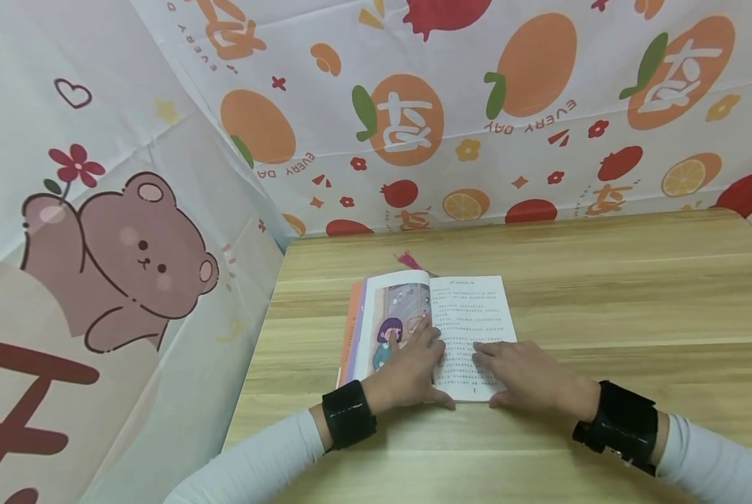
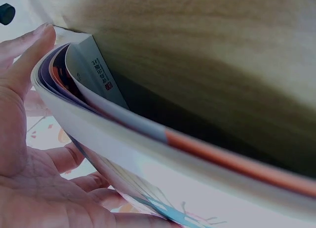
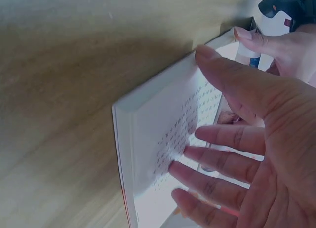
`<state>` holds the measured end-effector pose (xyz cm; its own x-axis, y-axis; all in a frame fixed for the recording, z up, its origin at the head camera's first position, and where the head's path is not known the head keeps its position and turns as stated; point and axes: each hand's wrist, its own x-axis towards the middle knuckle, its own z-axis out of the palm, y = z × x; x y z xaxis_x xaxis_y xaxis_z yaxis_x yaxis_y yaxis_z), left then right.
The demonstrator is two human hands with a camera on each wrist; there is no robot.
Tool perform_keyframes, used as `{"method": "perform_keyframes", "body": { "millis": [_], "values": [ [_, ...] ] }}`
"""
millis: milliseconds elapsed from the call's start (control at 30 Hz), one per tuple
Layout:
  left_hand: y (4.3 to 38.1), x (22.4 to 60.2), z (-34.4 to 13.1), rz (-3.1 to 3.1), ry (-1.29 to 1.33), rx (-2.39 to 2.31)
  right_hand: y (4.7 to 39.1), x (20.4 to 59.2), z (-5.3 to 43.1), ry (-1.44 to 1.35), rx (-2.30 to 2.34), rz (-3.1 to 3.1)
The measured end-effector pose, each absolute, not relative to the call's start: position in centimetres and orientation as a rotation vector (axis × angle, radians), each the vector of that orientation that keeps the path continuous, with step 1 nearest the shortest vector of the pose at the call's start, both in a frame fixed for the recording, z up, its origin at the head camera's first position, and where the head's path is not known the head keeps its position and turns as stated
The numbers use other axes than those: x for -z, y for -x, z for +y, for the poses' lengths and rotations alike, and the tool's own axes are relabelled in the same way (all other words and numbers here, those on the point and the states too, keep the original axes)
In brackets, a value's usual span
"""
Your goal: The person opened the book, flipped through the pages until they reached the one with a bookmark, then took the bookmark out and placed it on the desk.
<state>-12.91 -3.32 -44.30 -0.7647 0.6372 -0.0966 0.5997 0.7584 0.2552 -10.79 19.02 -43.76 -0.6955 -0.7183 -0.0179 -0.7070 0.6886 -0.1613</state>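
An open book (image 1: pixel 470 315) lies on the wooden table, with a coloured picture on its left page and printed text on its right page. My left hand (image 1: pixel 407 367) rests on the left page near the spine, fingers extended, its thumb at the book's lower edge. In the left wrist view the left-side pages (image 2: pixel 118 134) curve up in a bowed stack. Over the lower part of the text page lies my right hand (image 1: pixel 533 374), fingers spread and fairly straight. The right wrist view shows its fingertips on the text page (image 3: pixel 158 164) and the thumb at the page block's edge.
A pink tassel (image 1: pixel 407 260) sticks out past the book's top edge. The wooden table (image 1: pixel 615 301) extends to the right and toward me. A fruit-print cloth (image 1: pixel 464 175) hangs behind it, and a bear-print cloth (image 1: pixel 143 259) hangs at the left. Both wrists wear black bands.
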Motion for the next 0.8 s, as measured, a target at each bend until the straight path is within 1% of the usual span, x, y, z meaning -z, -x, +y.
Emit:
{"method": "perform_keyframes", "body": {
  "millis": [233, 433, 533, 600, 733, 800],
  "values": [
    [12.8, 44.1, -3.3, 2.782, -0.984, -0.322, 11.3, 43.3, 19.0, 1.222, 0.207, 2.800],
    [12.8, 44.1, -3.2, 2.792, -0.979, -0.303, 10.1, 42.8, 19.0, 1.211, 0.068, 2.775],
    [12.9, 44.1, -3.3, 2.780, -0.985, -0.306, 9.7, 42.9, 19.3, 1.175, -0.022, 2.919],
    [13.0, 43.9, -3.5, 2.751, -0.982, -0.336, 10.0, 42.8, 19.5, 1.083, -0.020, 3.096],
    [13.6, 42.9, -4.1, 2.634, -0.952, -0.555, 10.7, 42.8, 19.5, 0.827, 0.232, 3.310],
    [14.0, 42.1, -4.6, 2.554, -0.909, -0.725, 10.7, 42.8, 19.1, 0.848, 0.393, 3.244]
  ]
}}
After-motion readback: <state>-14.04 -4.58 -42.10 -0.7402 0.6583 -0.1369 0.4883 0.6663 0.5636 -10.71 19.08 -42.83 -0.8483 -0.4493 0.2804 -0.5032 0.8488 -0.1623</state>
